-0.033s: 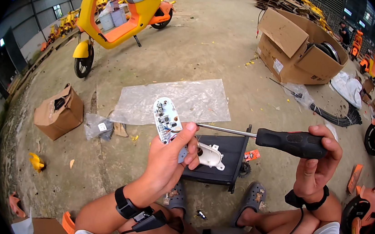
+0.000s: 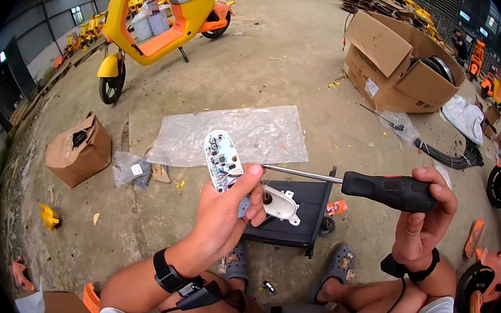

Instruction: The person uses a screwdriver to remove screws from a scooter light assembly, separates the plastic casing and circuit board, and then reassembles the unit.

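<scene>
My left hand (image 2: pixel 225 215) holds up a narrow white circuit board (image 2: pixel 220 157) with small components and thin wires on its face. My right hand (image 2: pixel 423 224) grips the black handle of a long screwdriver (image 2: pixel 388 191). Its metal shaft runs left and its tip touches the board near my left thumb. Below my hands, a flat black case (image 2: pixel 308 214) lies on the concrete floor with a white plastic part (image 2: pixel 284 205) on it. My feet in grey clogs rest beside the case.
A clear plastic sheet (image 2: pixel 254 133) lies on the floor ahead. A small cardboard box (image 2: pixel 78 151) is at the left and a large open one (image 2: pixel 396 65) at the right. A yellow-orange scooter (image 2: pixel 158 29) stands beyond. Black cables (image 2: pixel 453 159) and orange parts lie at the right.
</scene>
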A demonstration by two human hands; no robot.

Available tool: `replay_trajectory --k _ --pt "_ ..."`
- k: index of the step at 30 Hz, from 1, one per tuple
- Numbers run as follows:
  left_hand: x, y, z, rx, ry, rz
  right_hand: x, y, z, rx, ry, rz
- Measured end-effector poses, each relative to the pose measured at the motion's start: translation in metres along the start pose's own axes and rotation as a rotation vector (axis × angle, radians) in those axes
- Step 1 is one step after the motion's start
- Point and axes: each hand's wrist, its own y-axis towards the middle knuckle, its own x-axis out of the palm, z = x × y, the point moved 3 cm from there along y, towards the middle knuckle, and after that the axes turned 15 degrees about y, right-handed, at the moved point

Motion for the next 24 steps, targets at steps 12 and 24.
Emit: replay_trajectory --k 12,24 --pt "-0.0055 0.0006 -0.0048 0.026 0.029 -0.014 -0.0087 0.0001 0.0064 0.078 -0.004 0.203" --pt "-0.0044 -0.0002 -0.002 -0.007 -0.034 -0.015 -0.0036 0.0021 0.0055 0.04 0.007 0.247"
